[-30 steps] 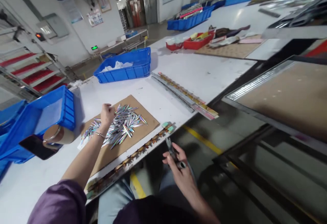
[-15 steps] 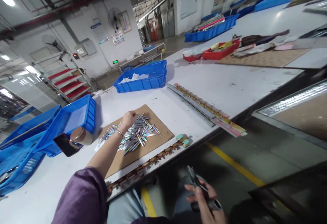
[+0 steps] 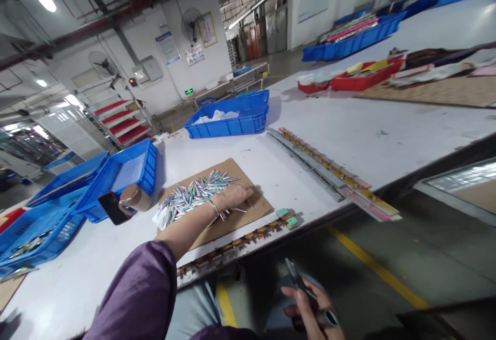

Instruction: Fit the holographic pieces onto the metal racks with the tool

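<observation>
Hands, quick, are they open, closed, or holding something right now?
Left hand: at the silvery pieces; open or closed, cannot be told.
Right hand: closed around a metal tool.

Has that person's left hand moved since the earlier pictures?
Yes. Judged against the cardboard, the left hand has moved rightward, from the far side of the shiny pile to nearer the cardboard's right corner.

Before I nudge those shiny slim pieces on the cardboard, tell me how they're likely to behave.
The shiny slim pieces would probably slide apart, since they lie crisscrossed in a heap. Their glossy surfaces suggest they may be slippery. Their straight, tapered outlines suggest stiffness rather than flop.
</observation>
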`<action>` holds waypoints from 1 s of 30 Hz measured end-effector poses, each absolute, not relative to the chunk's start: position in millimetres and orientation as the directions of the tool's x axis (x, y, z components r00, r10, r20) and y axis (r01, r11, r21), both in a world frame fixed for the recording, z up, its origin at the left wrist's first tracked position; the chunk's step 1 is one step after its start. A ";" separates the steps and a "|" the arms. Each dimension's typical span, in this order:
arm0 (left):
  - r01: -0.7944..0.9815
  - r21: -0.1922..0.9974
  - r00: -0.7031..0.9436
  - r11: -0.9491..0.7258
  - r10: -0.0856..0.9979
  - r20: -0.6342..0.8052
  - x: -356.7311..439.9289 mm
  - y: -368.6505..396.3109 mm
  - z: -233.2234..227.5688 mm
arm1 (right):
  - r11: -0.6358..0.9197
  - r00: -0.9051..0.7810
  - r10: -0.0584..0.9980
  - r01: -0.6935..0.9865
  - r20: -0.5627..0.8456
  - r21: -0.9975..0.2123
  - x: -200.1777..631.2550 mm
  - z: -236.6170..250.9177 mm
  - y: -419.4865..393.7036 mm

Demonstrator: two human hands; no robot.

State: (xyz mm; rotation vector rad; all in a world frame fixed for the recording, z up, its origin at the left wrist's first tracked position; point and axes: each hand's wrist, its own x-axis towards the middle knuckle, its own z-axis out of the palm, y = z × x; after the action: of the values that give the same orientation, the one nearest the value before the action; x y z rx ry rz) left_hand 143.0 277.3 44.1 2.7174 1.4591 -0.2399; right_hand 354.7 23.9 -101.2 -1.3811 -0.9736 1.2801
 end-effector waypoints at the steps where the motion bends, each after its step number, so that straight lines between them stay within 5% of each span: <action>1: 0.830 -0.005 0.551 -0.558 0.821 -0.150 140.6 278.2 42.9 | -0.206 0.131 0.968 -0.077 -0.215 -0.975 353.5 -98.9 26.0; 6: 0.810 0.119 0.585 -0.575 0.805 -0.097 134.2 280.1 36.2 | -0.126 0.164 0.976 -0.117 -0.144 -0.985 347.1 -65.4 45.9; 9: 0.819 0.230 0.528 -0.525 0.847 0.055 138.0 274.3 37.4 | -0.094 0.198 0.973 -0.139 -0.121 -0.986 346.6 -48.3 61.0; 12: 0.738 0.528 0.341 -0.420 0.908 0.245 150.0 258.0 39.9 | -0.057 0.236 0.967 -0.178 -0.099 -0.982 341.9 -43.5 72.1; 16: 0.492 0.821 0.188 -0.291 0.956 0.226 175.5 224.0 36.5 | -0.020 0.172 0.983 -0.211 -0.057 -0.977 330.0 -47.0 78.3; 21: 0.397 0.900 0.151 -0.180 0.980 0.130 198.8 193.7 28.2 | -0.068 0.119 0.987 -0.323 -0.112 -0.944 333.3 -46.3 77.5; 26: 0.393 0.901 0.075 -0.186 0.982 0.171 199.3 190.7 19.8 | -0.184 0.089 0.945 -0.650 -0.315 -0.737 345.3 -44.7 79.7; 30: 0.438 0.871 0.113 -0.223 0.975 0.192 195.3 191.0 16.3 | -0.170 0.065 0.969 -0.519 -0.237 -0.838 348.6 -42.8 88.3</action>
State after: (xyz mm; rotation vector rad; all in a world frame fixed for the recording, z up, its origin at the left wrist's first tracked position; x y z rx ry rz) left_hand 195.3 191.0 16.3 1.7482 1.3811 1.0596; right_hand 348.6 88.3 -42.8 -1.0041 -0.6079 1.4717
